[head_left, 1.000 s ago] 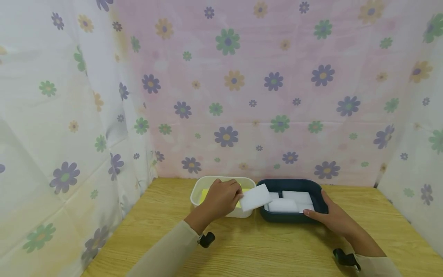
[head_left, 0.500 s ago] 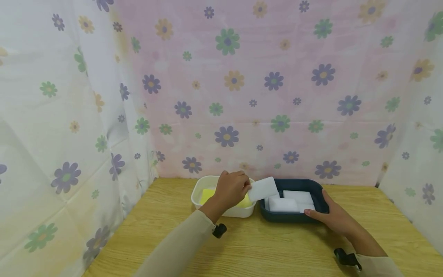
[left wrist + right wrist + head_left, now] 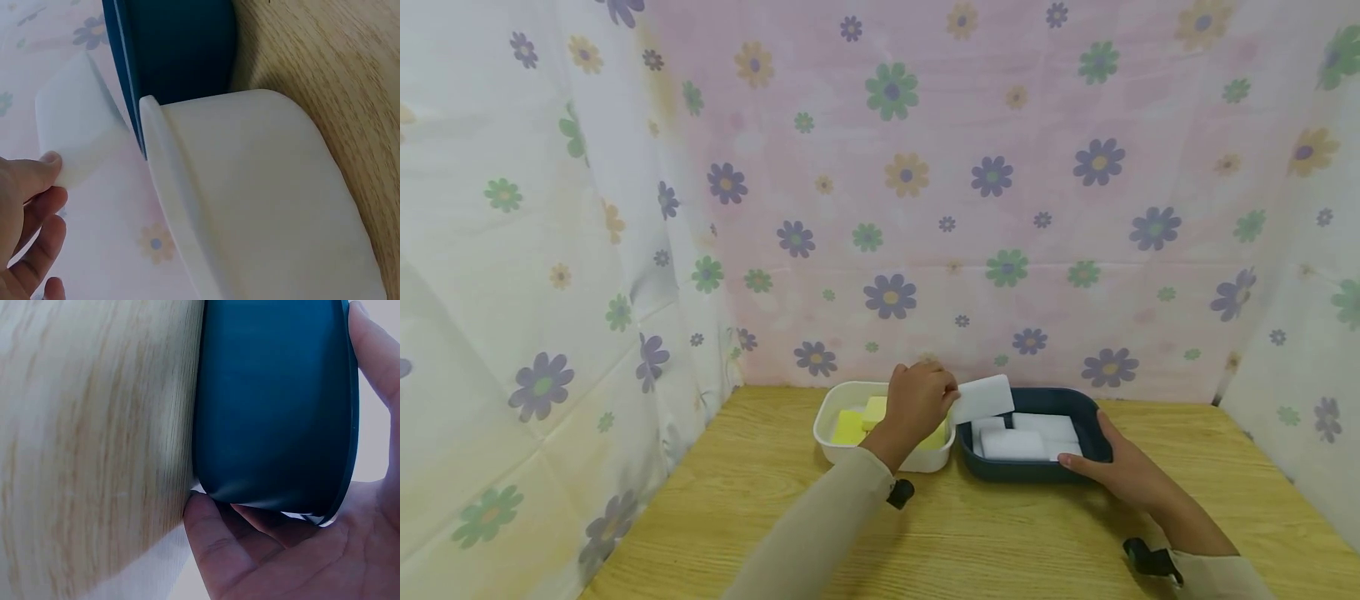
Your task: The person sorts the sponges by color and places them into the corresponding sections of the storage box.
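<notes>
A flat white sponge (image 3: 985, 398) is pinched at one corner between the thumb and fingers of my left hand (image 3: 917, 407). It hangs tilted over the left end of the dark blue tub (image 3: 1030, 473). Several white sponges (image 3: 1013, 444) lie inside that tub. My right hand (image 3: 1123, 468) grips the tub's right end, thumb over the front rim and fingers along the end wall, as the right wrist view shows. Left of it, touching or nearly so, stands a white tub (image 3: 822, 425) with yellow sponges (image 3: 848, 427) in it; my left wrist and hand hide part of them.
Both tubs stand on a wood-grain table (image 3: 1000, 533) close to its back edge. A flowered cloth (image 3: 940, 250) hangs behind them and along both sides. Each wrist carries a small black camera, such as the left camera (image 3: 901, 493).
My left hand has carried the white sponge right and up, from the gap between the tubs to above the dark blue tub's left end. My right hand has stayed on the tub.
</notes>
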The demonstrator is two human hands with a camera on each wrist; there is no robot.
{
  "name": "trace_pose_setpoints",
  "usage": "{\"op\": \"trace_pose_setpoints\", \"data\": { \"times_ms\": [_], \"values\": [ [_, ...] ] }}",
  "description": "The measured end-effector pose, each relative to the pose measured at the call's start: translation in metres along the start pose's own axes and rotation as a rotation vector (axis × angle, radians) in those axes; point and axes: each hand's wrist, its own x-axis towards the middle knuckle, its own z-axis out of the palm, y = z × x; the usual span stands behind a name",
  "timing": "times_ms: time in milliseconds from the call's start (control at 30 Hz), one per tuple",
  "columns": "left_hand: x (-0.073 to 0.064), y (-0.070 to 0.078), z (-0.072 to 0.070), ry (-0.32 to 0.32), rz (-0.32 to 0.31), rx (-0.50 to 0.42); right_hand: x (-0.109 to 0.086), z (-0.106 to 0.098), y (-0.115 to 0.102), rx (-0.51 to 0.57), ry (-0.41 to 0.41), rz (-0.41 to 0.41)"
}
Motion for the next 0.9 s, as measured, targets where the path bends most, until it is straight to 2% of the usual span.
{"op": "trace_pose_setpoints", "data": {
  "times_ms": [300, 533, 900],
  "values": [
    [0.011, 0.014, 0.017, -0.011, -0.024, 0.066, -0.001, -0.001, 0.001, 0.0, 0.001, -0.003],
    [0.021, 0.025, 0.023, -0.069, -0.046, 0.098, -0.001, -0.001, 0.0, -0.004, 0.003, -0.002],
    [0.027, 0.03, 0.037, -0.114, -0.065, 0.141, -0.001, 0.001, 0.0, 0.001, 0.006, -0.004]
  ]
}}
